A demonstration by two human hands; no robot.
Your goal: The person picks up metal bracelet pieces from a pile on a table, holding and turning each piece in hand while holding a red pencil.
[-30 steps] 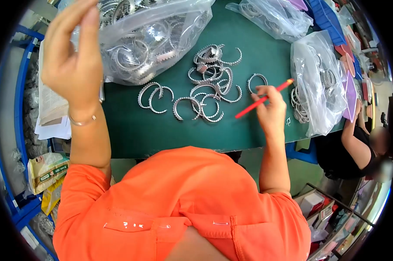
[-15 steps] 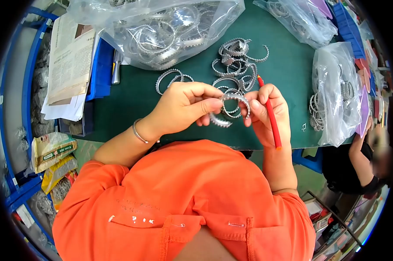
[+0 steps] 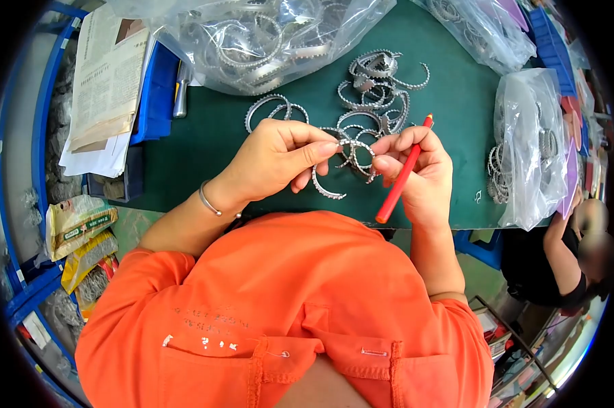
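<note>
Between thumb and fingers, my left hand (image 3: 273, 160) pinches a silver open bangle (image 3: 328, 194) with a toothed edge, whose curve hangs below the fingertips. My right hand (image 3: 422, 173) is closed, with a red pencil (image 3: 405, 177) lying slantwise across the fingers. Its thumb and fingertip also pinch the right side of the silvery ring shape between my hands. Whether this is one bangle or two overlapping ones, I cannot tell. Just beyond lies a heap of similar bangles (image 3: 376, 66), and more toothed bangles (image 3: 259, 109) lie past my left hand.
A clear plastic bag of bangles (image 3: 252, 54) lies at the back, another plastic bag (image 3: 530, 143) at the right. Blue bin (image 3: 159, 102) and papers (image 3: 106, 88) stand left on the green table (image 3: 215, 129). Another person's arm (image 3: 562, 255) shows at far right.
The bangle has turned between my fingers. The red pencil has swung, its lower end now pointing left toward me. The view has shifted slightly.
</note>
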